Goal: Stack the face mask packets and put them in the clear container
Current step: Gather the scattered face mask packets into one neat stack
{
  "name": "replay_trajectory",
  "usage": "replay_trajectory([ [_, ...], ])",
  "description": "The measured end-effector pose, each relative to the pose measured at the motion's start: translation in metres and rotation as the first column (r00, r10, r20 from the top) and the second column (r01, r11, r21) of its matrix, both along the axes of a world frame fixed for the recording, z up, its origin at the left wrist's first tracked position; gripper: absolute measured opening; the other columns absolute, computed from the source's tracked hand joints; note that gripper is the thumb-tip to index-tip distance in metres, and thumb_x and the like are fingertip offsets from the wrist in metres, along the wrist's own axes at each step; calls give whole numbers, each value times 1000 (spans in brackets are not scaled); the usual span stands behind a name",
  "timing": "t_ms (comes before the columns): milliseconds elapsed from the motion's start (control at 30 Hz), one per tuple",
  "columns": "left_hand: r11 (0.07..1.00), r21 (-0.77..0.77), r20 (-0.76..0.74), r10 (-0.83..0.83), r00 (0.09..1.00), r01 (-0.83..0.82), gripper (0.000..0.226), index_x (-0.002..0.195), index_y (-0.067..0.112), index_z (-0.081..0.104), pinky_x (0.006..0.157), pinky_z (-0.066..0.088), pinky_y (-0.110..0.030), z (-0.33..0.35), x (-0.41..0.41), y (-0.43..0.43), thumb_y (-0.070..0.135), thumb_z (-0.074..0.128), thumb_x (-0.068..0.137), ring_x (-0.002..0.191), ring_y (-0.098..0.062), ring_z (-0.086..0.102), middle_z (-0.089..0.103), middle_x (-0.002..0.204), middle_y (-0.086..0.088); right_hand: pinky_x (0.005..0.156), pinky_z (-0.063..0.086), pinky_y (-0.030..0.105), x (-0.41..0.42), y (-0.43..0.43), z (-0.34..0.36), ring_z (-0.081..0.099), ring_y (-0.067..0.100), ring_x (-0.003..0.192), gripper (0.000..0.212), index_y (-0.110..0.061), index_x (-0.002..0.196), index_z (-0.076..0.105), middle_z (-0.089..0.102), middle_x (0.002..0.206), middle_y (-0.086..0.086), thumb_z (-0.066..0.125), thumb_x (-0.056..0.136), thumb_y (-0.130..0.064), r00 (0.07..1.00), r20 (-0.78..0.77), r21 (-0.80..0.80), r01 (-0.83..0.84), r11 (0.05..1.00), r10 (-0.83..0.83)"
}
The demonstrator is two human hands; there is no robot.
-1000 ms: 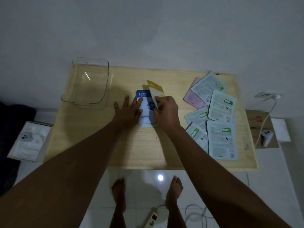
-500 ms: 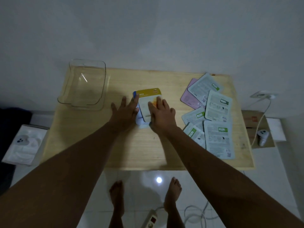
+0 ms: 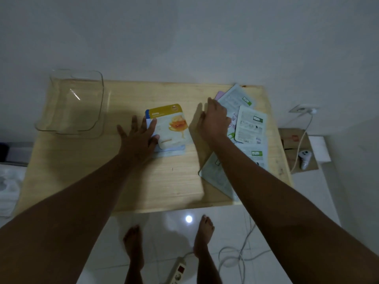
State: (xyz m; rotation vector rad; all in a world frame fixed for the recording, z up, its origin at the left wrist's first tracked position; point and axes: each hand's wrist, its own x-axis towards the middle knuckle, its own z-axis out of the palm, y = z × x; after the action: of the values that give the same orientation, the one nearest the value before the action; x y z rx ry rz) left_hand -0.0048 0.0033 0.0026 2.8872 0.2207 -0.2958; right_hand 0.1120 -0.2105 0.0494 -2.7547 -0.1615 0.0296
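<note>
Two packets stacked mid-table, the rest loose at the right.

The yellow packet [image 3: 172, 126], labelled "honey", lies on a blue one [image 3: 170, 153], left hand [image 3: 139, 138] flat and spread on their edge. Right hand [image 3: 214, 121] reaches over the scattered packets [image 3: 249, 124]; its grip is hidden. The clear container [image 3: 71, 103] stands far left on the wooden table [image 3: 98, 169].

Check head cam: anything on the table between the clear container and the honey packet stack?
Only the left hand, flat with fingertips on the honey packet. Between it and the clear container the head view shows bare wooden table.
</note>
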Motion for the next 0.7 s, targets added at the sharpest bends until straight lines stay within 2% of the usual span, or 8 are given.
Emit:
replay_trajectory([
  [67,1000,16,-2,-8,1000,8,62,154,28,11,105,0,-77,-1,3,-3,52,20,97,149,-39,-1,15,163,-8,103,33,57,18,-11,0,36,33,135,55,-13,144,34,40,147,12,46,94,-30,996,-20,-111,88,990,-90],
  [167,1000,7,-12,-4,1000,4,62,154,27,9,106,-1,-76,1,6,-7,51,22,98,149,-38,-2,12,163,-8,104,31,60,31,-19,-1,37,33,135,51,-9,137,41,42,144,13,44,93,-35,986,-101,-168,118,979,-136],
  [267,1000,12,-11,-1,1000,1,62,154,26,9,106,0,-77,2,5,-7,51,22,99,149,-39,0,14,163,-9,101,37,59,28,-20,1,47,31,122,40,-11,123,53,52,124,10,49,90,-34,973,-223,-173,25,985,-64],
  [367,1000,9,-18,3,1000,-3,62,154,27,7,106,0,-76,2,5,-7,51,21,99,149,-39,0,15,163,-9,95,42,56,14,-19,-4,53,30,110,29,-20,105,56,56,108,5,41,85,-36,983,-170,-74,-81,994,68],
  [433,1000,-1,-19,3,1000,-3,62,154,28,7,107,0,-76,3,5,-6,51,22,99,149,-39,0,14,163,-9,95,41,55,13,-29,-4,54,30,116,27,-25,109,57,60,116,3,44,88,-34,996,-80,6,-37,999,37],
  [533,1000,-16,-18,-11,1000,11,62,154,28,7,107,-1,-75,3,5,-3,52,22,99,149,-39,-1,13,163,-8,110,23,64,25,-60,-2,31,30,141,50,-24,140,45,41,150,5,56,91,-24,977,-123,-63,165,984,-172],
  [633,1000,-22,-18,-16,1000,15,62,154,30,7,107,-2,-74,3,4,-1,53,22,99,149,-39,-1,12,163,-7,109,21,70,33,-83,-4,33,34,139,44,-22,131,51,47,142,8,60,89,-15,915,-227,-153,303,941,-332],
  [700,1000,-23,-19,-13,1000,13,62,154,30,6,106,-1,-74,2,4,-1,53,22,99,149,-39,0,13,163,-7,103,31,67,33,-93,-8,41,34,132,34,-25,118,59,54,133,6,54,88,-11,928,-251,-85,264,961,-277],
])
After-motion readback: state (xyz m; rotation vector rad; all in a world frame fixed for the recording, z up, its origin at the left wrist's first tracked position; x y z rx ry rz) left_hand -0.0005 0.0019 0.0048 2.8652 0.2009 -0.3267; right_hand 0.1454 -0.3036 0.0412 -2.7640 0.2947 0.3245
